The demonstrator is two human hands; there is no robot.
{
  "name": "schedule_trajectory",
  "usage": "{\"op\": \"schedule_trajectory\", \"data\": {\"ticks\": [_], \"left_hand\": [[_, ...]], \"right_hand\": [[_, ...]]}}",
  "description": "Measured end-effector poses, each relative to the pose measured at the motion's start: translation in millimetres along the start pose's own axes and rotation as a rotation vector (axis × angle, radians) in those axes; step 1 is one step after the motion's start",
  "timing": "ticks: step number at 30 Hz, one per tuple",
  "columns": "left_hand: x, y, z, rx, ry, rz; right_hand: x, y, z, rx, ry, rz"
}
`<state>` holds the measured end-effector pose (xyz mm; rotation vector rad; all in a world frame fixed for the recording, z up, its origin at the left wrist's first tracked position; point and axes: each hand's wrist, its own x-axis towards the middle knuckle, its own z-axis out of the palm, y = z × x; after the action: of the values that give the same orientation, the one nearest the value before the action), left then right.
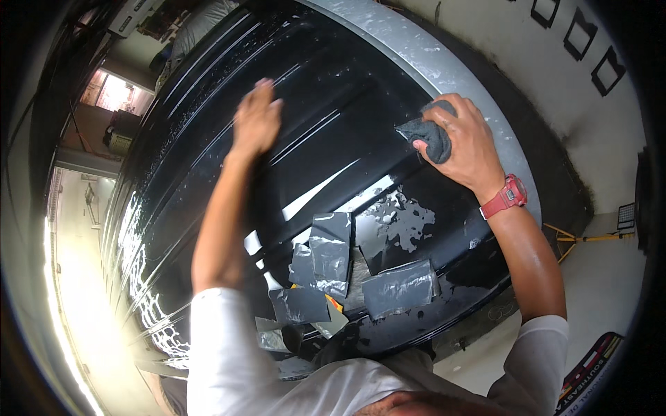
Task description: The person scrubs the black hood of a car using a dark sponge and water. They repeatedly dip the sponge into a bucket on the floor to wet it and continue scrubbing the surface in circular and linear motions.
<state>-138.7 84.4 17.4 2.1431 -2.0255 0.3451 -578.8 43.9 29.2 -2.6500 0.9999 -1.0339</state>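
A wet, glossy black car panel (333, 132) with long raised ridges spreads out under both arms. Above its left half is my left hand (257, 121), a little blurred, fingers stretched out and nothing in them; whether it touches the surface I cannot tell. My right hand (468, 142) grips a bunched dark grey cloth (431, 135) near the silver border (409, 48) of the panel. Closer to my body, several dark grey rectangular sheets, apparently sandpaper, lie wet and overlapping, among them an upright sheet (331, 253) and a wider sheet (397, 290).
Water patches (399, 218) lie around the sheets. A yellow stand (590, 238) is on the floor at the right. Dark frames (579, 38) hang on the white wall at upper right. Bright light enters on the left, and a grey cover (201, 31) shows at the far left.
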Motion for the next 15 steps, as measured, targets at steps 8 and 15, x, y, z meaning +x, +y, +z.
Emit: {"op": "schedule_trajectory", "data": {"ticks": [8, 15], "left_hand": [[78, 97, 25, -0.151, -0.228, 0.168], [-155, -100, -64, -0.042, -0.226, -0.122]], "right_hand": [[2, 4, 3, 0.023, 0.005, 0.017], [-1, -3, 6, 0.038, -0.006, 0.042]]}}
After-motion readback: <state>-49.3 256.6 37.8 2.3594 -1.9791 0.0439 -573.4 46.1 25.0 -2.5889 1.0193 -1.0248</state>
